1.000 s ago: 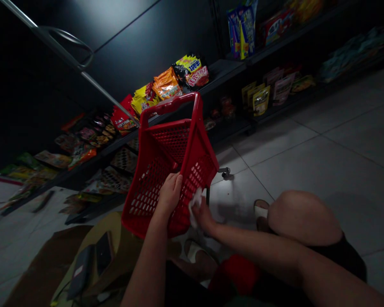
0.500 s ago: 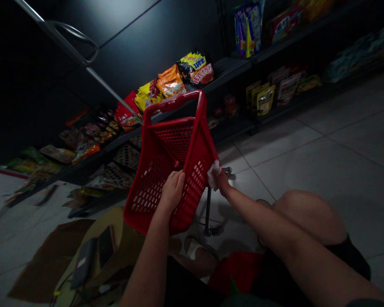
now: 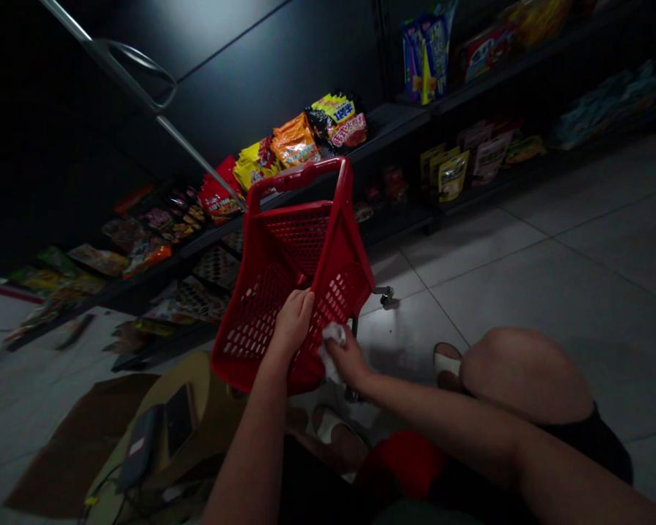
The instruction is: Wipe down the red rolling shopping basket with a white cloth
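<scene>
A red plastic shopping cart (image 3: 339, 240) with slotted basket walls stands tilted in view before me. My left hand (image 3: 295, 319) is closed over the rim of its near side wall. In my right hand (image 3: 350, 359) is a crumpled white cloth (image 3: 332, 348), pressed against the outside of that wall near its lower end. The fingertips of the right hand are partly hidden by the cloth. Below the basket a caster wheel (image 3: 385, 296) shows on the right.
Dark shelves (image 3: 393, 120) with snack packets (image 3: 296, 140) run behind the cart. A metal pole (image 3: 191, 157) slants down at the left. A stool (image 3: 194, 372) bearing a phone (image 3: 179, 421) and a dark slab-shaped device (image 3: 141, 446) stands near a flattened cardboard piece (image 3: 71, 445).
My right hand has moved the cloth down and to the left along the cart's outer wall. My left hand keeps its hold on the rim.
</scene>
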### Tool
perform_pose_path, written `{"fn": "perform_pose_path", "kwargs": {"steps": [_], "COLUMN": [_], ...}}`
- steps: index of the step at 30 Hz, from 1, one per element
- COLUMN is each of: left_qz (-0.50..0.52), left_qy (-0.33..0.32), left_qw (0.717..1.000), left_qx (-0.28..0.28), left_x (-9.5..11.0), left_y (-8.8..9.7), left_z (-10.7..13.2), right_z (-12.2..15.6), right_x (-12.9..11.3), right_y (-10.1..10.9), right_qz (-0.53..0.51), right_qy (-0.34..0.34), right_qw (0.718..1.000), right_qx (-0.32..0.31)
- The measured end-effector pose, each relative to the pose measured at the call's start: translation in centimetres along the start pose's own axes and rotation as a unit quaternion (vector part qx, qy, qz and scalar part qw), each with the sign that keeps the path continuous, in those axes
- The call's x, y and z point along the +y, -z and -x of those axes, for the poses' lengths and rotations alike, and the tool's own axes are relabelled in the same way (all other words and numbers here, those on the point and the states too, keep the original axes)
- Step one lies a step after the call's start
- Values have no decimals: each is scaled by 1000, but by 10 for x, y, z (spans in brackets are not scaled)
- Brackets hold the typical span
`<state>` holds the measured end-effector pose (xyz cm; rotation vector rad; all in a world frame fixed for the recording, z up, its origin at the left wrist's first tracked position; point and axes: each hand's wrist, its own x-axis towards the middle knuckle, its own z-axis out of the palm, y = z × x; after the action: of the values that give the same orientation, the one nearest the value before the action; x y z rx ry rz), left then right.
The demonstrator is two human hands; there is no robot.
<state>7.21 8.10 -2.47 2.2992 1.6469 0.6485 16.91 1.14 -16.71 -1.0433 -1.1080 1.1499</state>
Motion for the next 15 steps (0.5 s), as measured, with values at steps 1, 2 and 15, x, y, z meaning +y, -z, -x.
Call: {"fn": "perform_pose_path", "kwargs": {"steps": [1,2,15], "left_qz": [3,9,19], "left_qy": [0,0,14], "left_qw": [1000,1000,1000], "left_qx": [0,0,10], "left_x": [-1,-1,-1], "left_y": [-1,-3,-8], "left_z": [0,-1,-8], "right_z": [-18,-31,7], "right_x": [-15,-28,5], "right_y": [6,11,22], "right_qz": [-9,-2,169], "right_qy": [18,54,226], "right_qw": [1000,998,935], "right_qx": [20,30,-215]}}
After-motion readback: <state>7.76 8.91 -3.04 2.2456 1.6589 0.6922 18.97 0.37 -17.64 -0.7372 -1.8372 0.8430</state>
